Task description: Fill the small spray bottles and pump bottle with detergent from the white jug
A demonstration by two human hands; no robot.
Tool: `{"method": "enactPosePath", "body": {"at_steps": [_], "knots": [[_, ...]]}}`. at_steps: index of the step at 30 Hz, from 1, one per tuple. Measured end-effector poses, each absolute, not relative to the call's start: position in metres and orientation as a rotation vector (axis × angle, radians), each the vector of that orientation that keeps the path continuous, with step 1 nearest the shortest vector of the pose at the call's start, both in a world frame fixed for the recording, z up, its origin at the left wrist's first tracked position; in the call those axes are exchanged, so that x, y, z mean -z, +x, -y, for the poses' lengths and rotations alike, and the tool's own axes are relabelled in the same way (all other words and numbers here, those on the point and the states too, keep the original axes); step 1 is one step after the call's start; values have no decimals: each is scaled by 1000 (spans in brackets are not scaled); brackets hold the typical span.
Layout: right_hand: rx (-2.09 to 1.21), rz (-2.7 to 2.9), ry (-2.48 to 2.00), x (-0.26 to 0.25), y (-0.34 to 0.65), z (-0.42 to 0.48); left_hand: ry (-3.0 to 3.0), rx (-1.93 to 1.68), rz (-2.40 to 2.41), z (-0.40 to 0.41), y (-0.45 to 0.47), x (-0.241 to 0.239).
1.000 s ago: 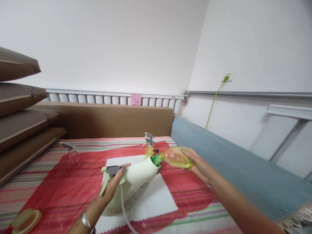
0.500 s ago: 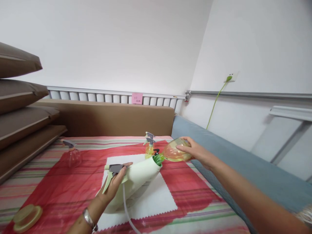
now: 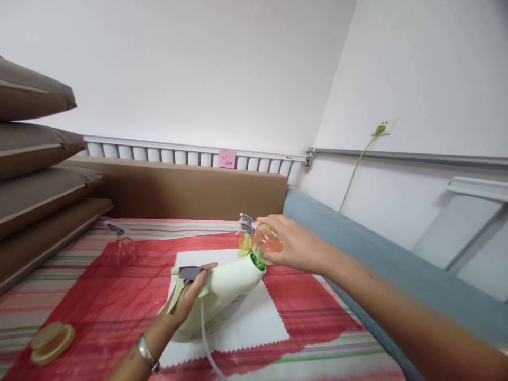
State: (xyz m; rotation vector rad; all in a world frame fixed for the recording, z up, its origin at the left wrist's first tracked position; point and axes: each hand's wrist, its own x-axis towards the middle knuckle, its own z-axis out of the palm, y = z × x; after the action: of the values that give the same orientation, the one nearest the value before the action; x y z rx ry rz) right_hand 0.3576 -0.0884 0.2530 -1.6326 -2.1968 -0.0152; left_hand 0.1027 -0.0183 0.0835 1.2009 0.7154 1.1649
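Observation:
My left hand [image 3: 183, 304] grips a pale green bottle [image 3: 222, 288], tilted with its open mouth up and to the right, together with a grey and green spray trigger head [image 3: 183, 280] whose clear tube [image 3: 206, 344] hangs down. My right hand [image 3: 296, 244] is closed over a clear yellow-green bottle [image 3: 266, 241], tipped neck-down into the pale bottle's mouth. Both are held above a white cloth [image 3: 254, 323] on a red striped cover [image 3: 103, 307].
A small yellow spray bottle [image 3: 245, 235] stands just behind the hands. A clear spray bottle [image 3: 123, 246] stands at the left, a tan lid [image 3: 51, 343] near the front left. Brown cushions [image 3: 35, 180] are stacked left, a blue-grey cushion [image 3: 377, 254] runs along the right.
My right hand swung the yellow-green bottle from lying level to steeply tipped over the pale bottle's mouth and moved left. My left hand stayed put.

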Motion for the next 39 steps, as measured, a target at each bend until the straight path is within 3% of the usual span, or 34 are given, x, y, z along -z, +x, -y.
{"method": "enactPosePath", "body": {"at_steps": [8, 16, 28, 39], "knots": [[325, 2655, -1413, -266, 312, 95, 1348, -1176, -695, 20, 84, -73], [-447, 1795, -1562, -260, 315, 58, 1168, -1238, -799, 20, 49, -44], [-1458, 740, -977, -124, 276, 92, 882, -1435, -709, 22, 19, -27], [-1621, 401, -966, -4, 277, 152, 955, -1845, -770, 26, -13, -78]]}}
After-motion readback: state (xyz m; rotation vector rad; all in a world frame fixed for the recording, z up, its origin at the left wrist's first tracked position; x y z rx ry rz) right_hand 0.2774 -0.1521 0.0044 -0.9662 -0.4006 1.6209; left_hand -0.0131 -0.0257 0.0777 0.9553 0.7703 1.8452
